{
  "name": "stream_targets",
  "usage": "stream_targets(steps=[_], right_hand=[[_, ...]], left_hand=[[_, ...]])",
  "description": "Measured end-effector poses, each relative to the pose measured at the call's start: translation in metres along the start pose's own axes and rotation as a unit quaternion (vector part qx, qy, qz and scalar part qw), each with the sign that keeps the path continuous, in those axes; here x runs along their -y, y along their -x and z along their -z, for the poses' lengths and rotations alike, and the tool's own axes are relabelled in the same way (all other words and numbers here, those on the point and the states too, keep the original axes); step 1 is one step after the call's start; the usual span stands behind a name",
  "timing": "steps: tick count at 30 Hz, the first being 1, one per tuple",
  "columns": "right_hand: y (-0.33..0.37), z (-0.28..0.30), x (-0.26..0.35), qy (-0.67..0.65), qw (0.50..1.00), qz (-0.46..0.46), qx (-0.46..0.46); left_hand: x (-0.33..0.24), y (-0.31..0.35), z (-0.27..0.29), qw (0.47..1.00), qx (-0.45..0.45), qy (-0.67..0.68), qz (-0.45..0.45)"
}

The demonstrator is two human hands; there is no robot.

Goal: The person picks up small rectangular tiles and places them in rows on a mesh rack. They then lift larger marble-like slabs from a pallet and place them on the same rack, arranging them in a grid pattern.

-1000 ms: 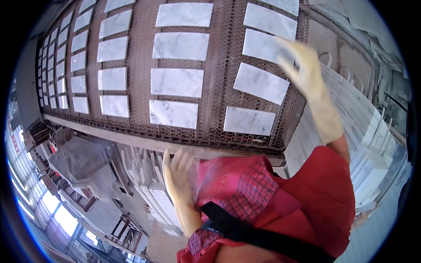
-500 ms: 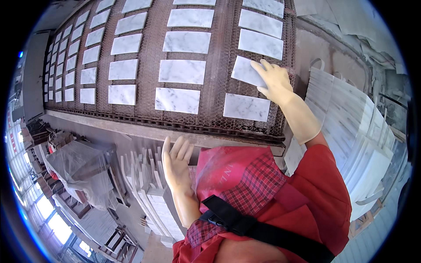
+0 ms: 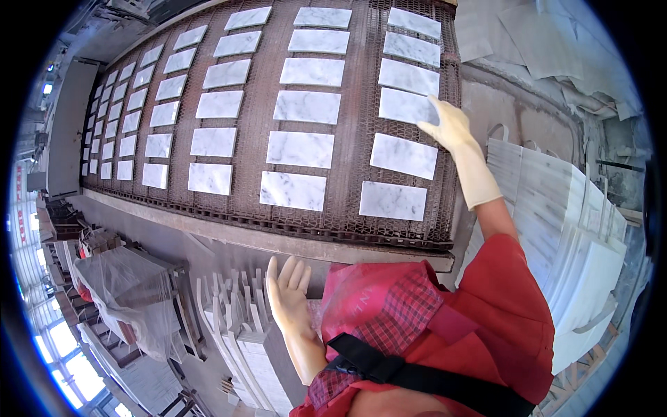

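Note:
White grey-veined marble tiles (image 3: pixel 296 149) lie in spaced rows on a brown wire-mesh conveyor belt (image 3: pixel 347 201). My right hand (image 3: pixel 450 126), in a cream rubber glove, reaches over the belt's right end. Its thumb and fingers are spread at the right end of a marble tile (image 3: pixel 405 106), touching it, third from the near edge in the rightmost row. Two tiles lie nearer to me in that row: a slightly tilted one (image 3: pixel 404 156) and the nearest one (image 3: pixel 393 201). My left hand (image 3: pixel 290 295), gloved alike, is held open before the belt's near rail, fingers stretched and nothing in it.
The conveyor's near rail (image 3: pixel 278 244) runs in front of me. Stacked marble slabs (image 3: pixel 549 187) stand at the right. Thin stone strips (image 3: pixel 233 306) stand upright at the lower left, by a plastic-covered pile (image 3: pixel 132 285). Grey sheets (image 3: pixel 549 42) hang over the far right.
My right hand has moved from the second tile of the rightmost row to the third. The second tile now lies straighter. The view has shifted, and my left hand stays open.

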State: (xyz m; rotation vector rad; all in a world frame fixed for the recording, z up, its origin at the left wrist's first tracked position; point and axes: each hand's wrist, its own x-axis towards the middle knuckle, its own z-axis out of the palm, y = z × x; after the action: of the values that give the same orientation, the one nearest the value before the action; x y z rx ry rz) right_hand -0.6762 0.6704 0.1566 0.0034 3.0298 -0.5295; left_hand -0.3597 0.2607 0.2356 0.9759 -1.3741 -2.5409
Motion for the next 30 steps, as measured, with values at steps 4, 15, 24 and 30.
stream_targets(steps=[4,15,24,30], right_hand=[[0.003,-0.015,0.003,0.028,0.999,-0.002,-0.016],[-0.030,-0.013,0.011,0.114,0.980,0.161,0.031],[-0.030,0.001,0.031,0.120,0.972,0.160,0.126],[-0.013,-0.004,0.029,0.093,0.970,0.214,0.069]], left_hand=[[0.007,-0.001,-0.004,1.000,-0.009,0.003,0.005],[0.009,-0.003,-0.023,0.999,-0.008,-0.031,0.004],[0.017,0.000,-0.010,1.000,-0.018,-0.005,-0.006],[0.022,0.005,-0.003,1.000,-0.026,0.008,-0.001]])
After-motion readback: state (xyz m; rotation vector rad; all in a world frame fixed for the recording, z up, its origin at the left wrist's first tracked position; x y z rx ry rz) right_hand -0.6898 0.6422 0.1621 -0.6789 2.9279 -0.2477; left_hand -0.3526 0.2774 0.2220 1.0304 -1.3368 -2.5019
